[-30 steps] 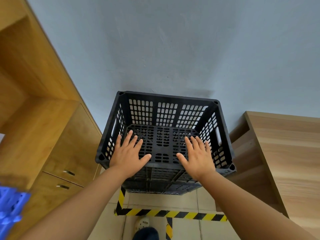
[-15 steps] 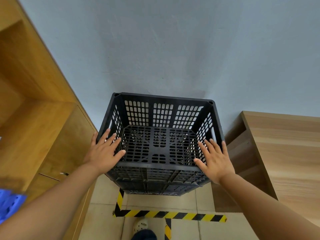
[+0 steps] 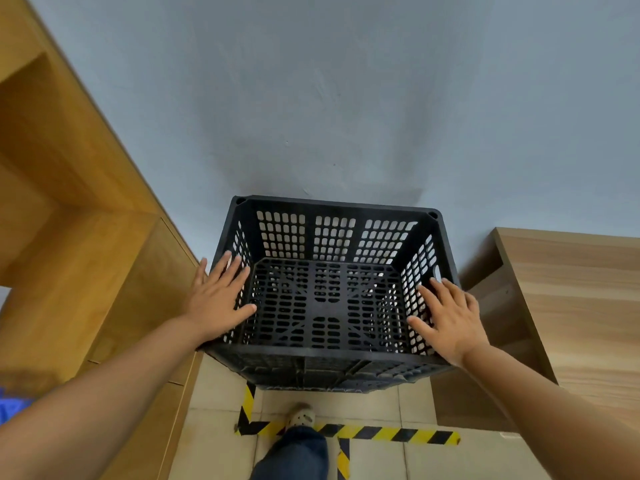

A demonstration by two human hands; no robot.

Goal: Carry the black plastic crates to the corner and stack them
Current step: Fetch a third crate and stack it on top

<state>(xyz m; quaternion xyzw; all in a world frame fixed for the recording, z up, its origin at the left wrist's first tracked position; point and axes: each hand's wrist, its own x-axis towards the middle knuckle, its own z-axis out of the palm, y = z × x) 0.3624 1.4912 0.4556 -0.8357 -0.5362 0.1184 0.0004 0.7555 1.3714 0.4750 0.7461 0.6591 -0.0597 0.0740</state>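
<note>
A black plastic crate (image 3: 332, 216) with perforated walls and floor stands against the blue-grey wall, on top of at least one more black crate (image 3: 311, 375) whose front shows below it. My left hand (image 3: 216, 299) lies with straight fingers over the crate's left rim. My right hand (image 3: 450, 317) lies with spread fingers over the right rim. Neither hand grips anything. The crate is empty inside.
A wooden cabinet (image 3: 114, 306) with drawers stands close on the left, a wooden desk (image 3: 571, 306) close on the right. Yellow-black floor tape (image 3: 381, 434) runs in front of the stack. My foot (image 3: 301, 419) stands at the tape. Something blue (image 3: 14, 407) shows at the left edge.
Both hands moved from the crate's near edge outward to the left and right rims. The view shifted slightly closer to the stack.
</note>
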